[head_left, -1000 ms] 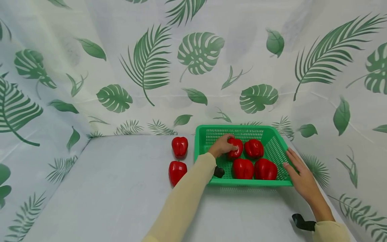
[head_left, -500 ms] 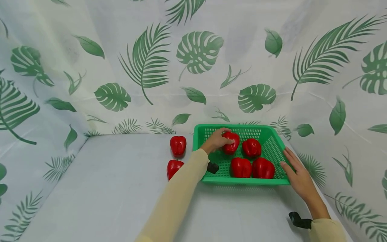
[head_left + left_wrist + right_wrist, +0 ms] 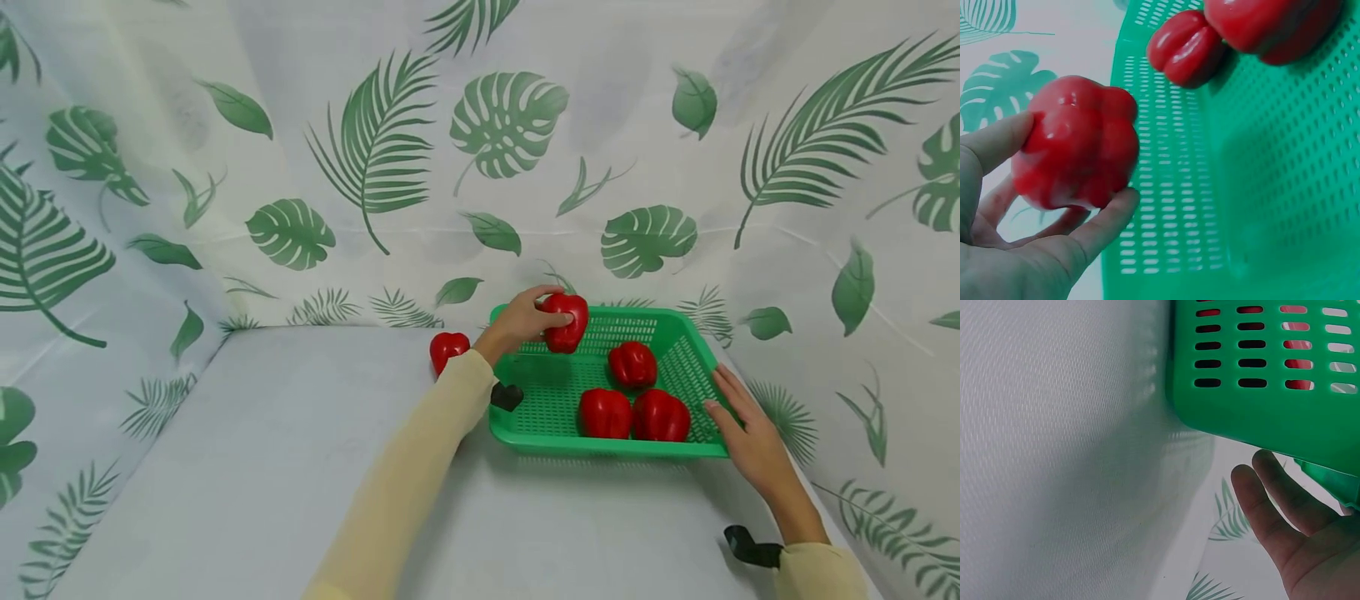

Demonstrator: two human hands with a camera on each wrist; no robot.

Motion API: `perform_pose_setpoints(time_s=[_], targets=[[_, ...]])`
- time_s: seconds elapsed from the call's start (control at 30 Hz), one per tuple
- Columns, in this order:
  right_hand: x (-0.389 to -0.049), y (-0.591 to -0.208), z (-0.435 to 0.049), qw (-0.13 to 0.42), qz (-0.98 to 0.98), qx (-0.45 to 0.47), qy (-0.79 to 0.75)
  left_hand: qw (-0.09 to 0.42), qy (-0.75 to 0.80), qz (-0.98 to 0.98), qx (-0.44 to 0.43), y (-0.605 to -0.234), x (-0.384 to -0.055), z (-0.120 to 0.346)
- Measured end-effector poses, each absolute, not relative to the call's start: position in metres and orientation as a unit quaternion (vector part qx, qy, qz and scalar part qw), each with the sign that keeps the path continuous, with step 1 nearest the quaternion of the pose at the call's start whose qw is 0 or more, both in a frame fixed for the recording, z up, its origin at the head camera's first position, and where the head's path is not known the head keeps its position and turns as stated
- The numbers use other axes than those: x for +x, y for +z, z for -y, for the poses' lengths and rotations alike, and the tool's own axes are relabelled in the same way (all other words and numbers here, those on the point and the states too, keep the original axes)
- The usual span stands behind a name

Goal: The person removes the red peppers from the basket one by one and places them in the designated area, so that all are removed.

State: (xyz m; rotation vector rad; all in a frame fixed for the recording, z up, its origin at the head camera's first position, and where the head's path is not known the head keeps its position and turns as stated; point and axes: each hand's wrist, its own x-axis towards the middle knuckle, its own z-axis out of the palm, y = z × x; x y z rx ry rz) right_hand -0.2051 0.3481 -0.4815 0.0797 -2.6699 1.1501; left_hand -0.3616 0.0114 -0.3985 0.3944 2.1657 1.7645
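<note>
My left hand (image 3: 517, 322) grips a red bell pepper (image 3: 566, 323) between thumb and fingers, raised over the left back part of the green basket (image 3: 600, 451). In the left wrist view, the held pepper (image 3: 1075, 144) overlaps the basket's slotted wall. Three more red bell peppers lie in the basket, including a back one (image 3: 632, 365) and two along the front, the left of these (image 3: 605, 413) beside the right one (image 3: 662, 416). My right hand (image 3: 757, 446) is at the basket's right rim, fingers extended along its outside, thumb at the rim. The right wrist view shows its straight fingers (image 3: 1272, 519) close against the wall.
Another red bell pepper (image 3: 447, 350) stands on the white table (image 3: 262, 433) left of the basket, partly hidden by my left sleeve (image 3: 405, 467). A leaf-printed cloth (image 3: 405, 275) hangs behind and at both sides. Black camera mounts (image 3: 750, 547) stick out from the wrists.
My left hand has lifted the bell pepper from the basket floor and moved it up and left. The left forearm now hides the nearer table pepper. The right hand stays at the rim.
</note>
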Motion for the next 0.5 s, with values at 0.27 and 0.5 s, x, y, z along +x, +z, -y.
perform_pose_setpoints(time_s=[0.27,0.5], targets=[[-0.205,-0.483,-0.349,0.109,0.914,0.023,0.391,0.14,0.626,-0.752,0.154,-0.383,-0.364,0.017],[-0.207,-0.484,-0.35,0.108,0.911,0.028,0.397,0.128,0.621,-0.761,0.135,-0.371,-0.367,0.049]])
